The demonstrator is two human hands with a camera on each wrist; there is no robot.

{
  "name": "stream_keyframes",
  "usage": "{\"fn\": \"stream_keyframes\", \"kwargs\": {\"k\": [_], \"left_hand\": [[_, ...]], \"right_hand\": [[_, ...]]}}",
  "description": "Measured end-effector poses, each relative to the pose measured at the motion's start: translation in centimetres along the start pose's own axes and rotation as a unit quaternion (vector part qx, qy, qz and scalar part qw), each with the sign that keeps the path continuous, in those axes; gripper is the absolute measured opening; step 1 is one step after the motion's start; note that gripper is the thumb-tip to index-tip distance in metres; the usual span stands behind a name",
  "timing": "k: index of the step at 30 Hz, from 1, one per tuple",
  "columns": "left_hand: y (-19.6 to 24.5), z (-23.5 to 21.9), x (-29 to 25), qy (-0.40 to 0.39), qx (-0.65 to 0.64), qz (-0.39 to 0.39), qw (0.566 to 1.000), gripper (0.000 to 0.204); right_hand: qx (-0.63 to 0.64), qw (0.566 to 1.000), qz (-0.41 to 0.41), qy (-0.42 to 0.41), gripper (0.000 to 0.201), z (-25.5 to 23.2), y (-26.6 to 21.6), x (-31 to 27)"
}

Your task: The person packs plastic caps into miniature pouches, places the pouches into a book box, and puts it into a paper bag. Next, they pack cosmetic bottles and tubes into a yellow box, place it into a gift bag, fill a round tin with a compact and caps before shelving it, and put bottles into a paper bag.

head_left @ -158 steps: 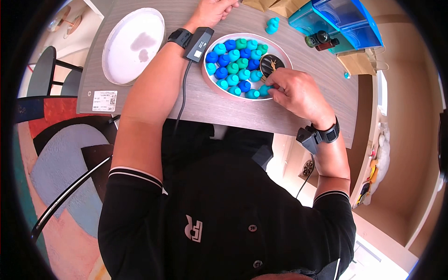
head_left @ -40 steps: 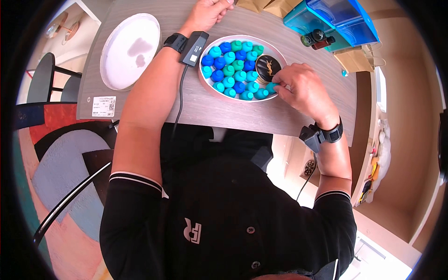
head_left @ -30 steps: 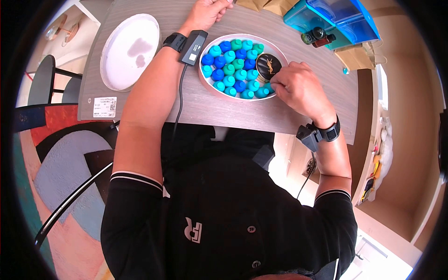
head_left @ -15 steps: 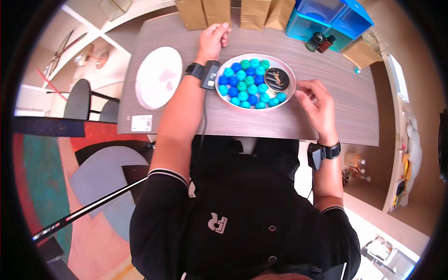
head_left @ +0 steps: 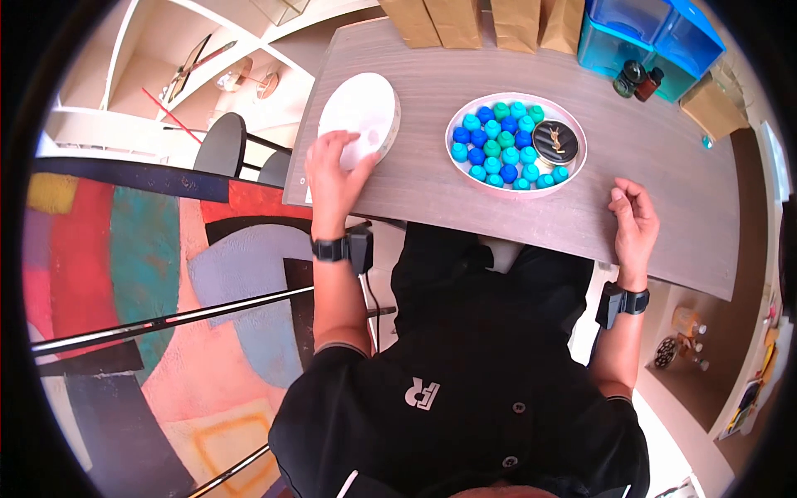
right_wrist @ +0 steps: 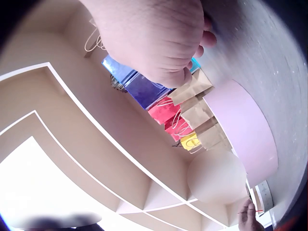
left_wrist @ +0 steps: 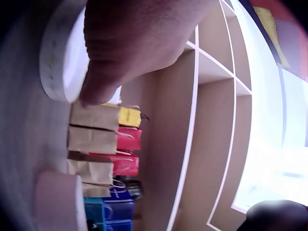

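In the head view my left hand point(head_left: 332, 176) has its fingers spread over the near part of a white round lid point(head_left: 359, 108); whether it touches the lid I cannot tell. The left wrist view shows this hand point(left_wrist: 139, 43) beside the lid's rim point(left_wrist: 54, 62). A pink-rimmed round box point(head_left: 462, 176) holds blue, teal and green bottle-shaped pieces point(head_left: 492, 129) and a round black tin point(head_left: 554, 143) at its right. My right hand point(head_left: 636, 222) is to the right of the box, fingers loosely bent, holding nothing visible.
Brown paper bags point(head_left: 452, 21) line the table's far edge. Blue clear drawers point(head_left: 656, 37) stand at the back right, with two small dark bottles point(head_left: 638, 81) before them. Another paper bag point(head_left: 716, 106) is at the right edge.
My left hand has moved from beyond the box to the lid on the left, and its fingers have spread. My right hand has left the box's edge. The head view has shifted.
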State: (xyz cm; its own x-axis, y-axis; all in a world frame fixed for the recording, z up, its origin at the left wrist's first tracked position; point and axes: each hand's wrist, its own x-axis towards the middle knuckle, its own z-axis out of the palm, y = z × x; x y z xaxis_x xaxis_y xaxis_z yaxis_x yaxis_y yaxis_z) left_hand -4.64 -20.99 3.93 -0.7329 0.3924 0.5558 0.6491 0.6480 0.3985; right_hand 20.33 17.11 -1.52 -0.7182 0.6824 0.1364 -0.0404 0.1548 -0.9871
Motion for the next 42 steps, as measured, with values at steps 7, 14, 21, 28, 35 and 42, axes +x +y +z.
{"fn": "stream_keyframes", "kwargs": {"k": [7,14,21,28,35,42], "left_hand": [[-3.9,0.0,-4.5,-0.056,0.136,-0.025,0.989,0.022],[-5.6,-0.2,-2.6,0.105,-0.253,-0.124,0.954,0.018],[2.4,-2.0,2.0,0.079,-0.737,-0.125,0.659,0.046],[8.6,2.4,3.4,-0.07,-0.801,-0.199,0.56,0.047],[10.5,8.8,4.7,-0.173,-0.724,-0.176,0.644,0.042],[1.5,8.0,5.3,-0.044,-0.45,-0.182,0.873,0.032]], "right_hand": [[-0.068,0.996,-0.06,0.003,0.016,0.5,0.2,0.1],[-0.05,0.998,-0.04,0.013,0.02,-0.8,1.1,-0.9],[-0.008,0.998,-0.019,0.053,0.025,0.6,-0.6,-1.0],[0.113,0.99,-0.08,-0.024,0.043,3.3,-5.5,-0.7],[0.106,0.993,-0.047,-0.007,0.045,5.3,-5.8,3.2],[0.198,0.969,0.144,0.007,0.031,4.9,-3.0,6.3]]}}
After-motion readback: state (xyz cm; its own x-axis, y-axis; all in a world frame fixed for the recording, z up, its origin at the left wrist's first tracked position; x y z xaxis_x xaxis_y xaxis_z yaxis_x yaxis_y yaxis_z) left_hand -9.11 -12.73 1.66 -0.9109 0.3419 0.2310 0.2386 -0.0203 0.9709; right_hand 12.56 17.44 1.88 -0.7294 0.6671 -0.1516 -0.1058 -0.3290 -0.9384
